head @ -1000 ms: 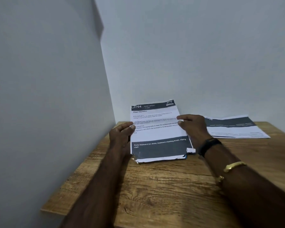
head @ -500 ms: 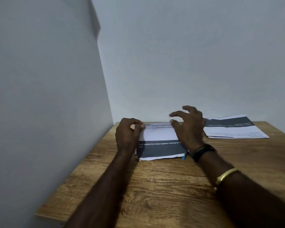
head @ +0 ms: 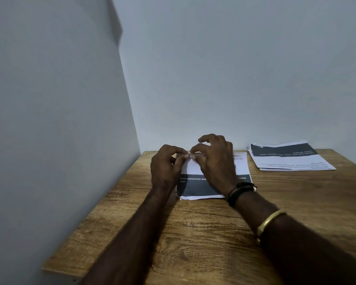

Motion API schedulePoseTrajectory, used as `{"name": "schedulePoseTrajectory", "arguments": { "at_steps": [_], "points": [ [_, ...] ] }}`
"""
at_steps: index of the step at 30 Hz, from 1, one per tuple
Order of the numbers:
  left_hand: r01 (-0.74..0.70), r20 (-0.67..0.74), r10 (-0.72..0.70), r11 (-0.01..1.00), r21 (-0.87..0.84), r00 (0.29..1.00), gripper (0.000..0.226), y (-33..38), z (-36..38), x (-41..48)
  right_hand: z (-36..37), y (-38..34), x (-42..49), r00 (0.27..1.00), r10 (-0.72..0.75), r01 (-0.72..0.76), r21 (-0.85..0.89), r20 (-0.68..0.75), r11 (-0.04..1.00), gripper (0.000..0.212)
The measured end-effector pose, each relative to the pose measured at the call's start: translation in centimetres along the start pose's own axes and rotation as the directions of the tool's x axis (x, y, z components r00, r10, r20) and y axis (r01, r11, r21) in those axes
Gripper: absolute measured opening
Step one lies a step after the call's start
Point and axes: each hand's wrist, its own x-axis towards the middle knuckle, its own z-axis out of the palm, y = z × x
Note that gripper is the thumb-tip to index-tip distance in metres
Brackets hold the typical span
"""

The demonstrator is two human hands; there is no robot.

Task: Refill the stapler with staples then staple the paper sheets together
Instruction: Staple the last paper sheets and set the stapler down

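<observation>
The paper sheets [head: 195,189], white with a dark band and white print near their front edge, lie flat on the wooden table [head: 193,233]. My left hand [head: 164,169] and my right hand [head: 216,161] meet over the sheets' far left part. The fingertips of both hands pinch the paper there. A tiny shiny bit shows between the fingertips; I cannot tell what it is. My right hand and wrist cover the middle of the sheets. No stapler and no staples box are in sight.
A second stack of printed sheets [head: 290,159] lies at the back right of the table. A wall [head: 49,120] runs close along the table's left edge and another wall [head: 234,79] stands right behind it.
The sheets stood upright between my hands, then came down flat on the table. Both hands moved together to the far left part, and the blue object glimpsed under the front edge is now hidden.
</observation>
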Motion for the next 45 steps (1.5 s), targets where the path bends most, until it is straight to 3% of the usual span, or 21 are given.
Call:
{"name": "schedulePoseTrajectory", "arguments": {
  "at_steps": [10,19,28,32,35,37,40,42,43,45],
  "points": [
    [-0.042,-0.014,0.042,0.999,-0.018,0.999,0.004,-0.3,0.1,-0.1,0.1,0.8,0.2,0.999,0.031,-0.034,-0.085,-0.037,0.996,0.003],
    [0.069,-0.111,-0.079,0.994,-0.091,0.991,0.007,-1.4,-0.6,0.4,-0.9,3.8,0.4,0.989,0.145,-0.15,-0.192,-0.042,0.97,0.015],
    [0.163,-0.208,-0.195,0.973,-0.161,0.958,0.012,-2.1,-1.3,0.8,-1.9,6.1,0.5,0.943,0.311,-0.325,-0.114,-0.121,0.939,0.008],
    [0.177,-0.198,-0.223,0.958,-0.226,0.954,0.017,-1.9,-1.2,0.8,-2.0,5.9,0.7,0.927,0.343,-0.321,0.154,-0.152,0.935,0.007],
    [0.255,-0.187,-0.356,0.873,-0.416,0.915,0.032,-1.9,-0.9,1.1,-2.6,5.4,1.0,0.936,0.301,-0.236,0.31,-0.184,0.921,0.009],
    [0.342,-0.145,-0.497,0.753,-0.563,0.856,0.032,-1.7,-0.4,1.5,-3.0,5.3,1.0,0.933,0.287,-0.195,0.367,-0.216,0.909,0.007],
    [0.487,0.065,-0.713,0.407,-0.772,0.699,0.013,-0.9,0.2,2.3,-3.5,5.4,0.5,0.931,0.268,-0.167,0.364,-0.248,0.916,0.009],
    [0.554,0.248,-0.754,0.18,-0.813,0.608,0.008,-0.4,0.6,2.5,-3.8,5.6,0.3,0.936,0.262,-0.171,0.345,-0.237,0.923,0.008],
    [0.587,0.311,-0.742,0.135,-0.798,0.594,0.011,-0.3,0.9,2.5,-3.9,5.8,0.3,0.938,0.267,-0.184,0.337,-0.219,0.923,0.008],
    [0.667,0.361,-0.706,0.21,-0.715,0.609,0.028,-0.5,1.5,2.3,-4.3,6.2,0.4,0.946,0.304,-0.264,0.28,-0.111,0.923,0.008]
  ]
}}
